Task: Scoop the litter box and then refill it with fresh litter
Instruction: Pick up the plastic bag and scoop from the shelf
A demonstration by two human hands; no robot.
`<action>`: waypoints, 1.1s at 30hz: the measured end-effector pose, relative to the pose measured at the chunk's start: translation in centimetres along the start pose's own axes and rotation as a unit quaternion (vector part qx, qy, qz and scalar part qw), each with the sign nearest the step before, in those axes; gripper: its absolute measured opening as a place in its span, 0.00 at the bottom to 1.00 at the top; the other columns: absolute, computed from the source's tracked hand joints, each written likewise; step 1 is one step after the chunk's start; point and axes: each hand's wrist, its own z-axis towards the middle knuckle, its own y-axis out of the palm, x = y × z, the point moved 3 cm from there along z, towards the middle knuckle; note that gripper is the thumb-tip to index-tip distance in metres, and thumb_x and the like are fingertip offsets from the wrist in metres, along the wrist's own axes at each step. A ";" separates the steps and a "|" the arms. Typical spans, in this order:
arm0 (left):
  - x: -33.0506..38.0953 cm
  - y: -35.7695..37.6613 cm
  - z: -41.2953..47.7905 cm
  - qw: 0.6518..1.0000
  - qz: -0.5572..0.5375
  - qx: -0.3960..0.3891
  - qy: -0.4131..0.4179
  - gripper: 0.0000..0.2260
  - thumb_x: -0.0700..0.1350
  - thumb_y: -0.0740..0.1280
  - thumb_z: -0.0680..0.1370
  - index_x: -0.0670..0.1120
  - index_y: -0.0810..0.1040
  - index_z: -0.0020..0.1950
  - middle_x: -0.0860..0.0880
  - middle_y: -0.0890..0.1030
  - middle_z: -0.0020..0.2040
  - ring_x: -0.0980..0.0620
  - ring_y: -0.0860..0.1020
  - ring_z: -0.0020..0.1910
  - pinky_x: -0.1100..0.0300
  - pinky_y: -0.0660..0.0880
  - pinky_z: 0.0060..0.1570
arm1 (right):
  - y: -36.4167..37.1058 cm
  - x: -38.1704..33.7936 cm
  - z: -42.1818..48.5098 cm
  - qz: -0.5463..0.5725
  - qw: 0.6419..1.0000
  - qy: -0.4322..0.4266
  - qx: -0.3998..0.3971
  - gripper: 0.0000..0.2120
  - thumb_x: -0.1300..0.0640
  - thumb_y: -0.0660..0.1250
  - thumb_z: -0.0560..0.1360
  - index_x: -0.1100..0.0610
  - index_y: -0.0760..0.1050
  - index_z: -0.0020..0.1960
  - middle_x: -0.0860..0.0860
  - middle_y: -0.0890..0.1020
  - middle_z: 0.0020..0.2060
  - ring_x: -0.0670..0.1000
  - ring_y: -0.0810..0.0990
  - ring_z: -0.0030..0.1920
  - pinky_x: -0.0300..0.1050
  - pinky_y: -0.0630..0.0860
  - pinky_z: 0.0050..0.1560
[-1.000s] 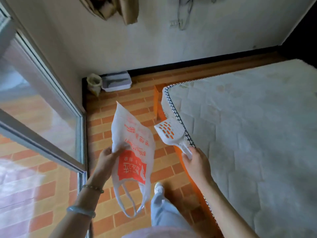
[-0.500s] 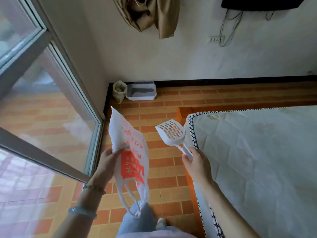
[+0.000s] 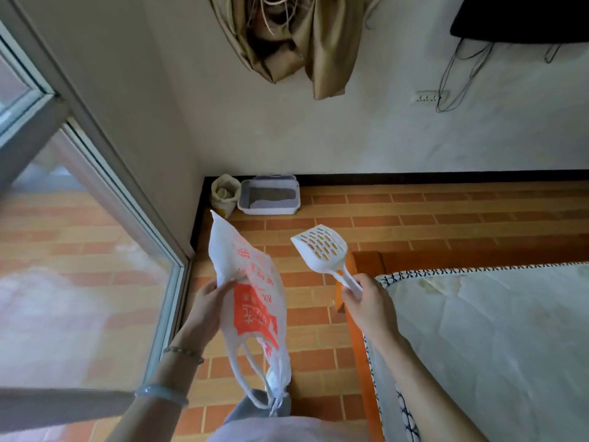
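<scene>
The grey plastic litter box (image 3: 269,195) sits in the floor's far corner — stiff, probably heavy; grab its rim. The left hand (image 3: 208,303) pinches a floppy white-and-red plastic bag (image 3: 251,295) — the right hand (image 3: 366,303) wraps the white slotted plastic scoop (image 3: 322,248) handle.

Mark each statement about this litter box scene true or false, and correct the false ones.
1. The right hand holds a white scoop. True.
2. The left hand holds a plastic bag. True.
3. The litter box sits on the mattress. False: it is on the floor against the wall.
4. The scoop is full of litter. False: it looks empty.
5. A sack stands beside the litter box. True.
</scene>
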 end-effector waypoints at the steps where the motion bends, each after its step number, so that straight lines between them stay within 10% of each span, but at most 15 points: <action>1: 1.1 0.0 1.6 1.000 -0.001 0.000 0.001 0.19 0.47 0.74 0.70 0.39 0.78 0.56 0.36 0.82 0.49 0.35 0.82 0.46 0.39 0.78 0.48 | 0.2 -0.4 1.7 0.002 1.000 0.001 0.003 0.07 0.55 0.66 0.75 0.57 0.76 0.51 0.47 0.75 0.35 0.42 0.69 0.29 0.32 0.60 0.24; 33: 22.4 10.5 43.8 0.989 -0.095 0.116 -0.004 0.15 0.42 0.71 0.72 0.38 0.77 0.56 0.35 0.82 0.50 0.36 0.81 0.47 0.46 0.79 0.42 | 3.4 -1.4 56.8 -0.052 0.992 -0.065 -0.093 0.11 0.51 0.67 0.75 0.55 0.76 0.54 0.46 0.77 0.37 0.42 0.73 0.29 0.32 0.65 0.27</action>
